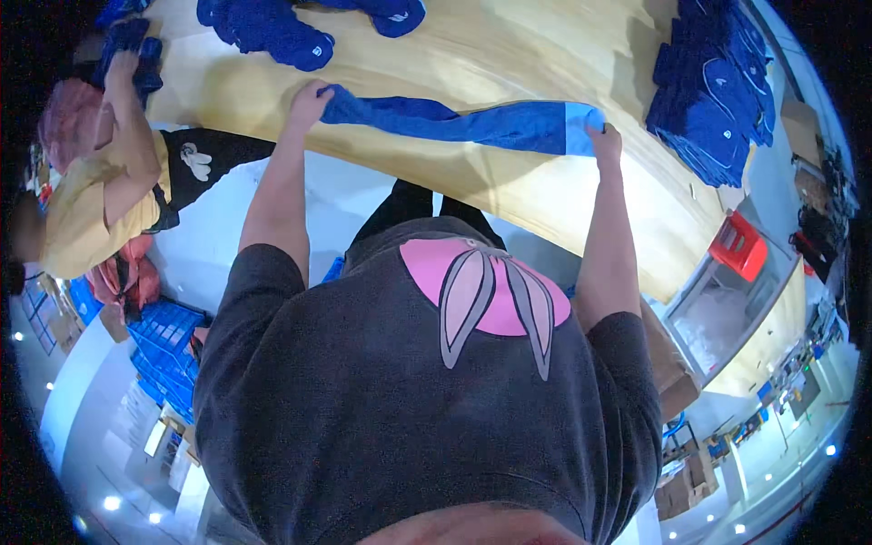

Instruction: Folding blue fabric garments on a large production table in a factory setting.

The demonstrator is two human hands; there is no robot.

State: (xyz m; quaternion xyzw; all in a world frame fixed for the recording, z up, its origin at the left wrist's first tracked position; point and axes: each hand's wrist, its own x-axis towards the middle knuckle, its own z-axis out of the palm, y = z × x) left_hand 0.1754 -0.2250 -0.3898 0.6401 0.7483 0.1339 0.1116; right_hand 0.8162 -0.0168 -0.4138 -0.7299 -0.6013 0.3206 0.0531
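Stretched sideways between my hands is a long blue sock, with a paler blue band at its right end. The fingers of my left hand are closed on its darker left end. Its pale right end is pinched in my right hand. The sock hangs slightly slack, just above the near edge of the wooden table. Beyond my left hand lies a bunch of navy socks with small light logos. A tall stack of navy socks sits to the right of my right hand.
At the left, a co-worker in a yellow top reaches toward dark blue items on the table. A red plastic stool stands off the table's right side. Blue crates are low on the left, and a cardboard box is at my right.
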